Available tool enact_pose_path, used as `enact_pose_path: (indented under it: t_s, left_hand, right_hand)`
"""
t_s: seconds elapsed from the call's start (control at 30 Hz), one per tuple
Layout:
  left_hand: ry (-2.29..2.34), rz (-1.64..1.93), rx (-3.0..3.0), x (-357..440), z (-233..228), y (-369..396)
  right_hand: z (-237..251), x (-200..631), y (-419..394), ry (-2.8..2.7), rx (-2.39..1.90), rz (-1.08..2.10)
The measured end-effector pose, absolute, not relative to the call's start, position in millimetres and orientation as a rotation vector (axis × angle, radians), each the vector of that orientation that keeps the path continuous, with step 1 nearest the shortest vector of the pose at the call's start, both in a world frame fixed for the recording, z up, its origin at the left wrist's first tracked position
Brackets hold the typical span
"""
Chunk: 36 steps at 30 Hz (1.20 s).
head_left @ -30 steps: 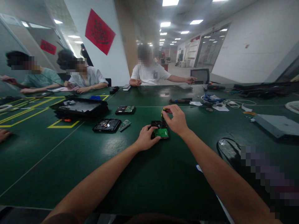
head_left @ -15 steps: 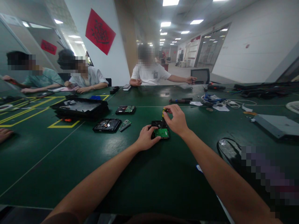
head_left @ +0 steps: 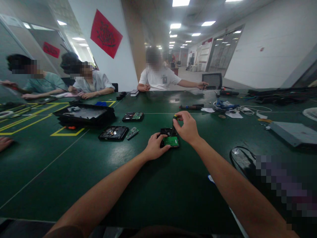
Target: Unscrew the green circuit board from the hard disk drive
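**While Both Hands Work at the Hard Drive: Positions on the Bench**

While the left hand rests against the near-left edge of the hard drive, its fingers curl narrowly over that edge and steady the unit. The hard drive lies flat on the green bench, board side up, with the green circuit board at its near end.

Directly above the far end of the hard drive, the right hand pinches the yellow-tipped handle of a screwdriver between thumb and fingers. The shaft stands roughly upright; its tip contact is too small to confirm.

Left of the hard drive lie an opened drive casing and a loose circuit board. Farther left sits a black tray. A second drive lies beyond the casing. Across the bench from the hard drive, a seated person works.
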<state>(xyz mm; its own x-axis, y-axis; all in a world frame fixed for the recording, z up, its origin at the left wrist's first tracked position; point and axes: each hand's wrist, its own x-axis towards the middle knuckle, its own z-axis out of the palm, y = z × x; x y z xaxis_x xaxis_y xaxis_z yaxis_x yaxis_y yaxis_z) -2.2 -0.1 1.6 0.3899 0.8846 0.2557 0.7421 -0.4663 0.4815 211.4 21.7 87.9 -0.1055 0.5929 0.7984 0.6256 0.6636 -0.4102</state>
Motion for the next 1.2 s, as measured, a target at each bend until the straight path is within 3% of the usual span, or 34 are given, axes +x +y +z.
enact_pose_path:
  t_s: [1.2]
  left_hand:
    - [1.437,0.711,2.363,-1.7,0.1,-0.3]
  right_hand:
    - [91.7,210.8,18.7,-1.794,-0.958,-0.059]
